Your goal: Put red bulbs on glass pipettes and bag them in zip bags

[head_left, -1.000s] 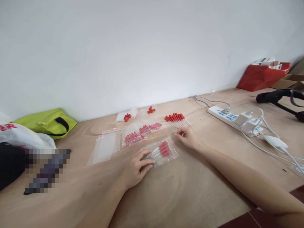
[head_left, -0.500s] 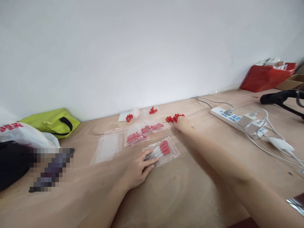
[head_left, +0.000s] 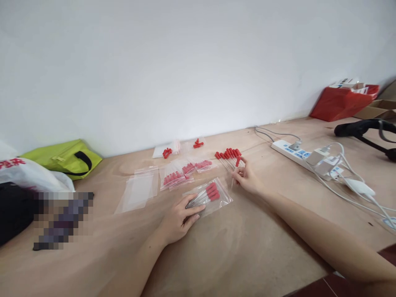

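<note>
A clear zip bag point(head_left: 223, 200) lies on the table with several glass droppers point(head_left: 212, 192) in it, their red rubber bulbs to the right. My left hand point(head_left: 177, 218) holds the bag's left end against the table, fingers over the glass tubes. Just right of the bag, my right hand point(head_left: 247, 177) pinches a single dropper point(head_left: 238, 161), tilted with its red bulb up. Behind that hand lies a row of loose droppers point(head_left: 229, 153). Filled bags point(head_left: 173, 178) overlap farther back, and flat zip bags point(head_left: 139, 192) without droppers lie to their left.
Two small groups of red bulbs point(head_left: 167, 153) lie near the wall. On the right, a white power strip point(head_left: 287, 152) carries chargers and loose cables. A yellow-green bag point(head_left: 64, 159) and a white plastic bag point(head_left: 46, 177) sit left; a red bag point(head_left: 343, 103) stands far right.
My right hand has drawn back toward me from the row of loose droppers and now has one dropper between its fingers. My left hand stays on the bag.
</note>
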Demonstrator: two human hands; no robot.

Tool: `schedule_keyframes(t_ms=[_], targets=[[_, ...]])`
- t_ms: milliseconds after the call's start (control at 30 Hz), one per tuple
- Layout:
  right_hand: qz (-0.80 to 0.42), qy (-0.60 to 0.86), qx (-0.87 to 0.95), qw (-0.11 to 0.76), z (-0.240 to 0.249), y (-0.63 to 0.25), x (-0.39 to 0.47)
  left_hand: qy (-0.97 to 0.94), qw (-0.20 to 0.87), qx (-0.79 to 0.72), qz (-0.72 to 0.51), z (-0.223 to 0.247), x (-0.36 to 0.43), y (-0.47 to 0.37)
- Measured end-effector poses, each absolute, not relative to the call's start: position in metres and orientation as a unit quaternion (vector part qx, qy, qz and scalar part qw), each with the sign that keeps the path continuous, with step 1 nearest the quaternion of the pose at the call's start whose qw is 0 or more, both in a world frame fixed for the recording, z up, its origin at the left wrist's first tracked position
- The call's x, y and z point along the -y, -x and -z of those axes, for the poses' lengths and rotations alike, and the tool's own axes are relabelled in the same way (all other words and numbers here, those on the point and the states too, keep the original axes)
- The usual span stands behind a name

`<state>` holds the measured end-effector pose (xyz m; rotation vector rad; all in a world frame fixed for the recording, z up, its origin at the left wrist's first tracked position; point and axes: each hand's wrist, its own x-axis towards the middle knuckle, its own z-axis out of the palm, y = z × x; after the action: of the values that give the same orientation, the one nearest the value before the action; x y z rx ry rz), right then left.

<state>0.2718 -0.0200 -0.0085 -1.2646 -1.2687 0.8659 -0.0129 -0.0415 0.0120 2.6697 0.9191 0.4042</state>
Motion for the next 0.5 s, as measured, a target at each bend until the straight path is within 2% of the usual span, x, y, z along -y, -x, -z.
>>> schedule_keyframes(t_ms=[233,500], targets=[[-0.435,0.51,0.446,0.593,0.003,-0.249,0.035,-0.926,0.15,-0.319,-0.137,-0.015,0.042,0.011],[-0.502,0.494,0.406,0.582,0.006,-0.241,0.052,-0.924,0.147,-0.326,-0.134,-0.015,0.042,0.011]])
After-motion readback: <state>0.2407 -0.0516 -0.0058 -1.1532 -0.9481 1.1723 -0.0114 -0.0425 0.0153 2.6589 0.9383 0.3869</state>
